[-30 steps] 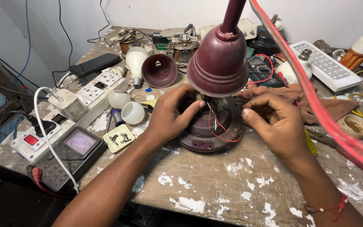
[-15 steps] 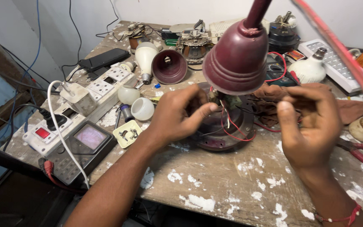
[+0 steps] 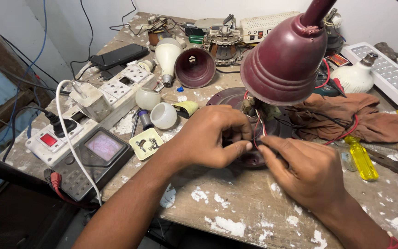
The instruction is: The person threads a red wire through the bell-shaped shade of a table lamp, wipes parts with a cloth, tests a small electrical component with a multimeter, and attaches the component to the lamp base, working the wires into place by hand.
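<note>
Pinching red wires (image 3: 257,131) in both hands' grip, left hand (image 3: 210,136) and right hand (image 3: 307,170) over the paint-flecked workbench (image 3: 236,207).

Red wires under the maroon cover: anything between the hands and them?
Nothing visible. Both the left hand and right hand already pinch the red wires at the round motor base; the maroon cover hangs above, not between.

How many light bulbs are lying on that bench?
2 whole bulbs: one at the back left beside the maroon cup, one at the right by the white panel. Two loose white domes lie near the power strip; more may be hidden.
</note>
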`<action>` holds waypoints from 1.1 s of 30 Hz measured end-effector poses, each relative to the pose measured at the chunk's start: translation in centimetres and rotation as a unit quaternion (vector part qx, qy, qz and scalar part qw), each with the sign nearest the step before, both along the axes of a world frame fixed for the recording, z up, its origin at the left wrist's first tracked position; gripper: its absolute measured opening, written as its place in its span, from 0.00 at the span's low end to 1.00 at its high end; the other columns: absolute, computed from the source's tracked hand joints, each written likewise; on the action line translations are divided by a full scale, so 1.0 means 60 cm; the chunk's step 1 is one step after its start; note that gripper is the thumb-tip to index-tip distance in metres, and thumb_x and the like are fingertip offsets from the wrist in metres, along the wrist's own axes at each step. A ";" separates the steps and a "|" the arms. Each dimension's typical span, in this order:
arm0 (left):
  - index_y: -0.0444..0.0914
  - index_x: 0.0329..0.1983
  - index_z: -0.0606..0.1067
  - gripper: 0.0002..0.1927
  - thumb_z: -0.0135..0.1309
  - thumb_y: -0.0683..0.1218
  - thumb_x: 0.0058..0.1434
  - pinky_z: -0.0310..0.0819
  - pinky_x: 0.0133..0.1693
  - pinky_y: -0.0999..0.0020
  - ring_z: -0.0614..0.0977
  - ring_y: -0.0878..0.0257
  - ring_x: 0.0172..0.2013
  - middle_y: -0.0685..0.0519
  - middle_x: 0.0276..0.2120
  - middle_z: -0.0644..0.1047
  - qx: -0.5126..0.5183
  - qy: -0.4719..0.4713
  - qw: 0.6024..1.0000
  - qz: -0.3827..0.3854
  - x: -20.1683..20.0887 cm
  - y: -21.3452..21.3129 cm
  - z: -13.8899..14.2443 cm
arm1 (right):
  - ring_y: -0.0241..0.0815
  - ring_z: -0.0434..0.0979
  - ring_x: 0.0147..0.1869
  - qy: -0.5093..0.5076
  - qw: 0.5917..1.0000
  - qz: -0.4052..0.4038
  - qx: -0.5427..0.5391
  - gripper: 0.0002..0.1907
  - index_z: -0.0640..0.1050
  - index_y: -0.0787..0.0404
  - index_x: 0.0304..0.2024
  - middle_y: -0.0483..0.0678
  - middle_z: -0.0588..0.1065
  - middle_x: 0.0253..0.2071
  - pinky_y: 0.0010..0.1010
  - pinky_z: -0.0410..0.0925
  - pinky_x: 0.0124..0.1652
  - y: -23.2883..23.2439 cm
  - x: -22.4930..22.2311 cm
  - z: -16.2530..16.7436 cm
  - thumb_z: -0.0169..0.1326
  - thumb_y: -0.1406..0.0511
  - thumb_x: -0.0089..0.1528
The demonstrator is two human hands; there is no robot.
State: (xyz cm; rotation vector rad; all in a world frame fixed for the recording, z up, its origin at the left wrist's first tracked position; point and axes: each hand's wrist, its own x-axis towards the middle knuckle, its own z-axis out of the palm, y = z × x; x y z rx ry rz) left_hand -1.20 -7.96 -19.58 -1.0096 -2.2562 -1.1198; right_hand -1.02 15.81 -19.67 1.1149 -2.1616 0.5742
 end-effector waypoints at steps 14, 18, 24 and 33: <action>0.36 0.29 0.76 0.06 0.62 0.42 0.54 0.70 0.27 0.69 0.78 0.64 0.24 0.52 0.23 0.76 0.053 -0.034 0.997 0.039 -0.003 -0.014 0.002 | 0.22 0.64 0.24 -0.084 0.978 -0.062 -0.179 0.06 0.81 0.66 0.44 0.38 0.73 0.24 0.16 0.57 0.24 0.002 0.002 -0.013 0.63 0.71 0.64; 0.35 0.38 0.77 0.09 0.63 0.39 0.55 0.75 0.31 0.73 0.81 0.68 0.30 0.53 0.30 0.78 0.108 -0.035 0.993 0.025 -0.004 -0.015 0.001 | 0.23 0.63 0.20 -0.120 0.982 -0.036 -0.143 0.07 0.82 0.65 0.41 0.39 0.73 0.21 0.19 0.56 0.22 0.005 -0.001 -0.011 0.63 0.70 0.61; 0.35 0.43 0.79 0.12 0.60 0.37 0.55 0.74 0.32 0.74 0.81 0.70 0.32 0.53 0.33 0.79 0.121 -0.058 0.991 0.027 -0.009 -0.017 0.000 | 0.23 0.62 0.18 -0.141 0.986 0.002 -0.090 0.11 0.83 0.63 0.42 0.39 0.74 0.20 0.20 0.56 0.20 0.021 -0.008 0.001 0.65 0.68 0.57; 0.37 0.45 0.78 0.17 0.62 0.37 0.51 0.72 0.35 0.72 0.78 0.67 0.34 0.54 0.35 0.76 0.091 -0.032 0.994 0.047 -0.011 -0.018 0.003 | 0.25 0.61 0.19 -0.139 0.983 -0.048 -0.110 0.09 0.83 0.61 0.44 0.39 0.71 0.19 0.22 0.56 0.22 0.044 -0.005 0.015 0.63 0.68 0.60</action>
